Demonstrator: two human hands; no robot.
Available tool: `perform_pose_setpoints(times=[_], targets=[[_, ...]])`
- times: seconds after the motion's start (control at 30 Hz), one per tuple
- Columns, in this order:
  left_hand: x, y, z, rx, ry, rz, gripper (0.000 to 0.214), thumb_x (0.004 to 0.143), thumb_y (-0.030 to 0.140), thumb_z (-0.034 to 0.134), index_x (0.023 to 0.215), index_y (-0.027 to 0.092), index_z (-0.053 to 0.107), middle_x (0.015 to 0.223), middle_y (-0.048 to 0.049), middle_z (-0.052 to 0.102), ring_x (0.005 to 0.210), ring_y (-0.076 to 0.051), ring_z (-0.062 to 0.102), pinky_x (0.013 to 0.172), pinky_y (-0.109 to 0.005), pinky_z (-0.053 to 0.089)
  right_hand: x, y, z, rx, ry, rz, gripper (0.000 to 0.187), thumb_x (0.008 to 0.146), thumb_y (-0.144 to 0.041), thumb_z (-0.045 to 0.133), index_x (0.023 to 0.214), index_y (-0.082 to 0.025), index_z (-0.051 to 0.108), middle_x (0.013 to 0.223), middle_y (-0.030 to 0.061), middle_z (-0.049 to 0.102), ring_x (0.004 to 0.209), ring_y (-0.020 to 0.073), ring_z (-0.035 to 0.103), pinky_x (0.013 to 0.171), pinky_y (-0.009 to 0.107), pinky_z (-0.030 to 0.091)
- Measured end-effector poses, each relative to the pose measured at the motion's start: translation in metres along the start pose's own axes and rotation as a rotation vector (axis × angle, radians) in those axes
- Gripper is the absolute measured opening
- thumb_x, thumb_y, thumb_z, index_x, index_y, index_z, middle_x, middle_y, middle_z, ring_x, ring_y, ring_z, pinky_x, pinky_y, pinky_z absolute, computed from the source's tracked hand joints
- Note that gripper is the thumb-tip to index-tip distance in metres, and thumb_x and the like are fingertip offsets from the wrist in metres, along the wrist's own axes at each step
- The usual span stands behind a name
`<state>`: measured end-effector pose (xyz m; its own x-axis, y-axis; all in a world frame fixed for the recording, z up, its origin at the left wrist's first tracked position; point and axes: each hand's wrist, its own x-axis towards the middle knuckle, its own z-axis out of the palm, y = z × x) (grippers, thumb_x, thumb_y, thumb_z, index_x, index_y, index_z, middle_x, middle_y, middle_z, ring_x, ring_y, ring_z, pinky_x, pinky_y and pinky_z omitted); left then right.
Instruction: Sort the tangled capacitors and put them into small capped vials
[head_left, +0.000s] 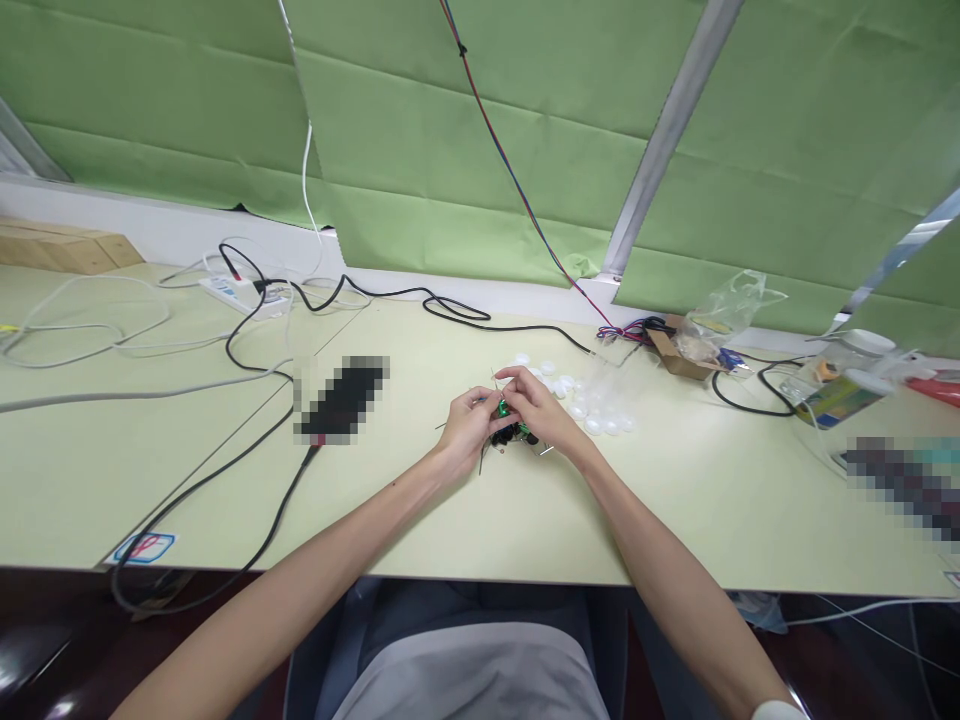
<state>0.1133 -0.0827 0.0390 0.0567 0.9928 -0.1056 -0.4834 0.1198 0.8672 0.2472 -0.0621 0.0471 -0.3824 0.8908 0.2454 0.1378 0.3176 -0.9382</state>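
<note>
My left hand [468, 424] and my right hand [534, 404] meet over the middle of the table, fingers bent and pinched together. Between the fingertips is a small green part [503, 409], mostly covered by my fingers; its exact kind cannot be made out. Just below lies a small cluster of black and green pieces [507, 434], with thin dark and metallic strands sticking out around it. Right behind my right hand, several round white discs [592, 425] are scattered on the table.
A cardboard box [681, 355] with plastic bags stands at the back right, near a clear plastic container [844, 395]. To the left, a blurred-out dark object [343, 400] has a black cable at its lower end. A power strip [244, 295] and loose cables lie farther back on the pale table [420, 530].
</note>
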Motion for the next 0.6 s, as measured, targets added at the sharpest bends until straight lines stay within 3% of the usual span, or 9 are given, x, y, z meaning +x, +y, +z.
perform_pose_setpoints(times=[0.27,0.6], targets=[[0.0012,-0.0011,-0.0013,0.01,0.008,-0.015,0.018,0.076,0.022,0.074,0.069,0.015,0.059,0.078,-0.0055,0.065,0.082,-0.019,0.07,0.077,-0.034,0.06,-0.0008,0.0003,-0.002,-0.003,-0.031,-0.032,0.027,0.087,-0.025,0.048,0.114,-0.024,0.051,0.081,-0.0026,0.05,0.072,0.0131,0.053,0.059,0.025,0.046],[0.001,-0.0008,-0.0014,0.022,0.024,-0.032,0.012,0.08,0.018,0.069,0.073,0.015,0.059,0.073,-0.0049,0.062,0.079,-0.022,0.07,0.062,-0.029,0.057,0.0009,0.0083,-0.0009,0.031,-0.044,-0.039,0.029,0.088,-0.025,0.049,0.117,-0.024,0.049,0.085,-0.0019,0.049,0.077,0.0134,0.055,0.067,0.027,0.052]])
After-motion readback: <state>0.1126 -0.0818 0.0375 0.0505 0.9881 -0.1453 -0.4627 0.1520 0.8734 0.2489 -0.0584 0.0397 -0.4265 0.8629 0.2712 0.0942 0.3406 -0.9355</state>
